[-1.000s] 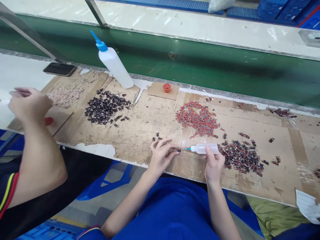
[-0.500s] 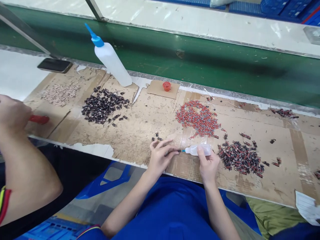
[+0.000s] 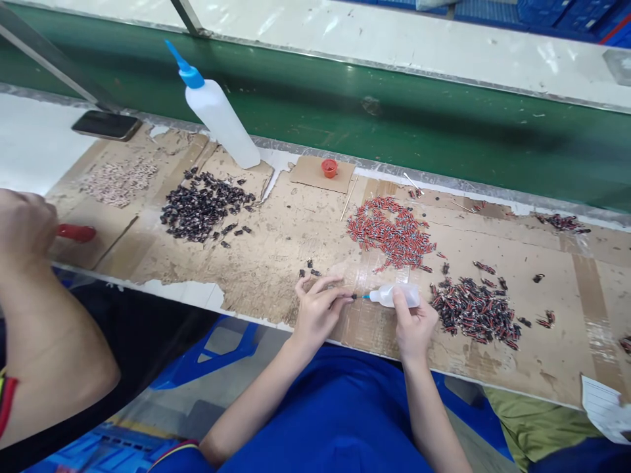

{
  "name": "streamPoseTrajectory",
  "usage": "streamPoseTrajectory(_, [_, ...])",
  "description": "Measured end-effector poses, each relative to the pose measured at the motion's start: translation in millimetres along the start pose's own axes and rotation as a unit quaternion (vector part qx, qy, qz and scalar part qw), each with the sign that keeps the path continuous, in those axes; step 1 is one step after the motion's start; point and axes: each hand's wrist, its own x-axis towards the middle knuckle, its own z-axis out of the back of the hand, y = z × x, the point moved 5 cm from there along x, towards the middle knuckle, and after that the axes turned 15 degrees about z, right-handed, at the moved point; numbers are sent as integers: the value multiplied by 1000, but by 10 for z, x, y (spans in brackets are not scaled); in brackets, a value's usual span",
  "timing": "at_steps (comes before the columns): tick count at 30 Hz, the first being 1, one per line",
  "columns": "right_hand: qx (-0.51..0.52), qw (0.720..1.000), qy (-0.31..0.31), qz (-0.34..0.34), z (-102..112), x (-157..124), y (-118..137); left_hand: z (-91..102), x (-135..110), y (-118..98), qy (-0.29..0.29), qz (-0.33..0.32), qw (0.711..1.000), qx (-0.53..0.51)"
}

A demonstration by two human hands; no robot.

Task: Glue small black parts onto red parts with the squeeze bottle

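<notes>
In the head view, the left hand pinched a small black part between the thumb and a finger, just over the cardboard. It seemed to hold only one end so that the other end stuck out. The right hand was closed around a little bottle, which lay on its side with its thin blue tip pointing at the part, just beside it, perhaps so the two could line up. A red and grey pile lay beyond the bottle. A dark pile sat just to the right of the right hand, so it might get in that hand's way. Farther left were a black pile and a big bottle. A red cup sat near the back. A co-worker's hand was well apart, next to a red thing; what it held, one could not tell.
</notes>
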Motion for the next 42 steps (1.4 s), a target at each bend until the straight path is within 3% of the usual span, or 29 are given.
streamPoseTrajectory(16, [-16, 998, 45, 28, -60, 9, 23, 12, -22, -9, -28, -48, 998, -6])
streamPoseTrajectory(24, [2, 1000, -23, 7, 19, -8, -49, -5, -12, 11, -27, -29, 999, -1])
streamPoseTrajectory(28, [38, 998, -52, 23, 64, -25, -25, 75, -10, 56, -20, -6, 1000, -21])
streamPoseTrajectory(34, [26, 985, 115, 125, -370, -83, 131, 435, -28, 172, -20, -10, 993, -114])
streamPoseTrajectory(37, [10, 979, 169, 113, -553, -99, 85, 517, -32, 259, -5, 8, 996, -94])
streamPoseTrajectory(42, [-32, 973, 214, 80, -482, -83, 2, 463, -64, 305, 32, 18, 995, -96])
